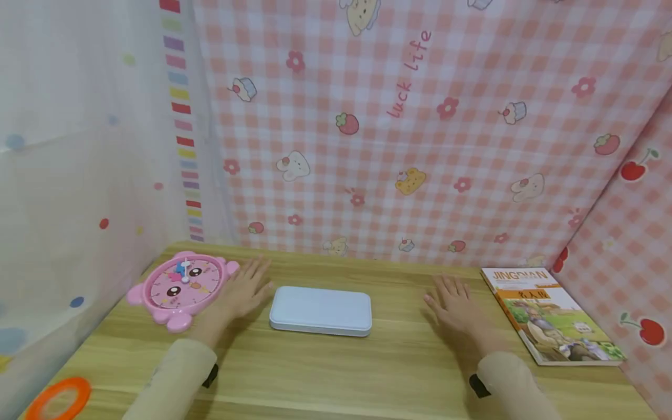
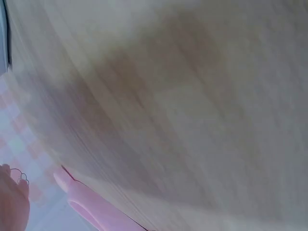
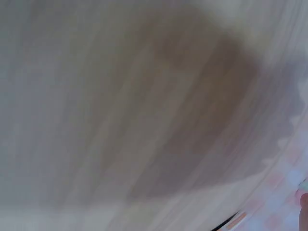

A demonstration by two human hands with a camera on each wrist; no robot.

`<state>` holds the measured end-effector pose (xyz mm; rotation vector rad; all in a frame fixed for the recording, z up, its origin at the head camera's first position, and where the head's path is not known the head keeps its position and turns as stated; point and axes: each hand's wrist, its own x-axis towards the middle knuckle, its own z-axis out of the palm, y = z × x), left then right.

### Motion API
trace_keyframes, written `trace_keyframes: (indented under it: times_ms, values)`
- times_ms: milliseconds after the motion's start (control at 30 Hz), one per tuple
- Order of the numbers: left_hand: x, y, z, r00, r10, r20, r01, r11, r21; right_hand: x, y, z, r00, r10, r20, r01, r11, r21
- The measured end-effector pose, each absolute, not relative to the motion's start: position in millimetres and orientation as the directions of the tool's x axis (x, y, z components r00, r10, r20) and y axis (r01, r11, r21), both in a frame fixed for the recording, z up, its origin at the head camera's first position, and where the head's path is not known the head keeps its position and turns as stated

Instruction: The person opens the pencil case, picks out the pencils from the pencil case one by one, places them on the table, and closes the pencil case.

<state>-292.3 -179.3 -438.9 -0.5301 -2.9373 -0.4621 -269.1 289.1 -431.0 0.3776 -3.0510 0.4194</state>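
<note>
My left hand (image 1: 245, 290) is held over the wooden table, palm down with its fingers straight, between a pink animal-face clock (image 1: 210, 280) and a pale, rounded, flat case (image 1: 321, 311). In the left wrist view, fingertips (image 2: 13, 204) show at the lower left corner beside the clock's pink rim (image 2: 98, 209). Palm down too, my right hand (image 1: 454, 303) spreads its fingers between the case and a book (image 1: 556, 321). Only a fingertip (image 3: 304, 211) appears at the right wrist view's edge. Neither hand holds anything. The case lies flat and closed in the middle.
An orange ring (image 1: 79, 392) lies at the table's near left corner. Behind the table (image 1: 336, 373) hangs a pink checked cloth (image 1: 336, 169), with a dotted white curtain (image 1: 79, 192) on the left and a cherry-patterned cloth (image 1: 640, 251) on the right.
</note>
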Motion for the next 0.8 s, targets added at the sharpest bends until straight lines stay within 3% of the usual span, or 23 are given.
trace_keyframes:
  times_ms: [300,600,800]
  values:
    - [-291,-169,-438,-0.859,0.471,0.203,0.512,0.802,0.307,-277,228,-428,-0.934,-0.346,0.083,-0.356,0.895,-0.268]
    - [-287,-152,-433,-0.835,0.521,0.178,0.55,0.77,0.324,-275,160,-424,-0.825,-0.563,0.047,-0.561,0.807,-0.184]
    - [-281,-148,-434,-0.804,0.571,0.167,0.592,0.74,0.319,-270,130,-426,-0.773,-0.634,-0.006,-0.624,0.763,-0.17]
